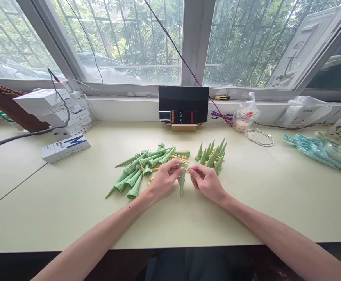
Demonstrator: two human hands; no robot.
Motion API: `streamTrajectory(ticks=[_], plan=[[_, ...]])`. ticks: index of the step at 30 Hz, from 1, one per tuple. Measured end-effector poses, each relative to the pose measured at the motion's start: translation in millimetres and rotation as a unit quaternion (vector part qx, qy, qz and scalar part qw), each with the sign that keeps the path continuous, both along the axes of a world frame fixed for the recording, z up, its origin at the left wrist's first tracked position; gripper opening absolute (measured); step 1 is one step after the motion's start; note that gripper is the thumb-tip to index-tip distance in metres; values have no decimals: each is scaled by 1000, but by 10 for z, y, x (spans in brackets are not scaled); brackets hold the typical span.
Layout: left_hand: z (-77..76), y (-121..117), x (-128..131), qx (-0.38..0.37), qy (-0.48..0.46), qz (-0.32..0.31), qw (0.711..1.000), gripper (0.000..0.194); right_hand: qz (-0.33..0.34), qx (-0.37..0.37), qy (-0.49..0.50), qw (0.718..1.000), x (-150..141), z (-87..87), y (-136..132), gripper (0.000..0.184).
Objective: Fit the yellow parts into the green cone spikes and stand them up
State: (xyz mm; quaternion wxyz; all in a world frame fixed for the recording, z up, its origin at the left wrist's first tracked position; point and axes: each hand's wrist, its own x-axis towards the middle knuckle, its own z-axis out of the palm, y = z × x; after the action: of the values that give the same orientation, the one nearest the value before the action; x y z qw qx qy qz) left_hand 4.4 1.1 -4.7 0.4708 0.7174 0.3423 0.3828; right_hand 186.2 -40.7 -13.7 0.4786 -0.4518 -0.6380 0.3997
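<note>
Forearms [100, 236] foremost, my left hand [166, 177] pinches the green spike [182, 182] by its cap [183, 166], likely the best grip on light, stiff plastic; right hand [207, 182] curled, contents unclear.

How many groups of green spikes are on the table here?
2: a loose pile, mostly lying down, beside the left hand, and an upright cluster beyond the right hand. One more spike is in the left hand; others may be hidden behind the hands.

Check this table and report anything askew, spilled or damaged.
The stacked white cardboard boxes at far left sit askew, at uneven angles. The tapered green plastic cones beside the left hand lie jumbled, while others stand upright. No damage shows.
</note>
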Motion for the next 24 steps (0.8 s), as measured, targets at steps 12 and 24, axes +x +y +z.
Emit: streamTrajectory(ticks=[12,24], plan=[[11,26,-1,-16,-2,-7,1000,25,1,-14,4,1000,-13,-2,-8,31],[8,44,-2,-37,-13,22,999,27,-3,-4,6,1000,-3,-36,5,24]])
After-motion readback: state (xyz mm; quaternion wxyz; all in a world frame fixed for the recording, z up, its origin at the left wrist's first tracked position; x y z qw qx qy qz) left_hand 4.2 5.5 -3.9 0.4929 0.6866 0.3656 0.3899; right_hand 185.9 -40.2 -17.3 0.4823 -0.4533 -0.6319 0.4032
